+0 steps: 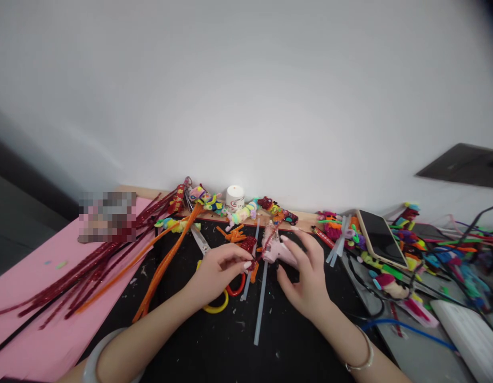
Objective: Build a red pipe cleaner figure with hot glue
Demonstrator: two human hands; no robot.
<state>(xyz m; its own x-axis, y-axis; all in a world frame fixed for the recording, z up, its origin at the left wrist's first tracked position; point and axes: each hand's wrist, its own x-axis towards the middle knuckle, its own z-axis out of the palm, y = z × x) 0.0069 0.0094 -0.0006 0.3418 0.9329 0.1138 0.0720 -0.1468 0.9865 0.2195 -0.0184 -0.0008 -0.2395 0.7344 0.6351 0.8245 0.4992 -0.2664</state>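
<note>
My left hand (216,271) pinches a small red glittery pipe-cleaner piece (248,247) over the black mat (214,340). My right hand (306,274) is wrapped round a pink glue gun (276,250), whose nozzle points left toward the red piece. Both hands are close together at the middle of the mat. Clear glue sticks (261,303) lie under and between them. Scissors with yellow and red handles (214,306) lie partly beneath my left hand.
Long red and orange pipe cleaners (111,260) fan across a pink sheet (26,319) at left. Small colourful pipe-cleaner figures and a white jar (235,198) line the wall. A phone (380,238), cables and craft scraps crowd the right side.
</note>
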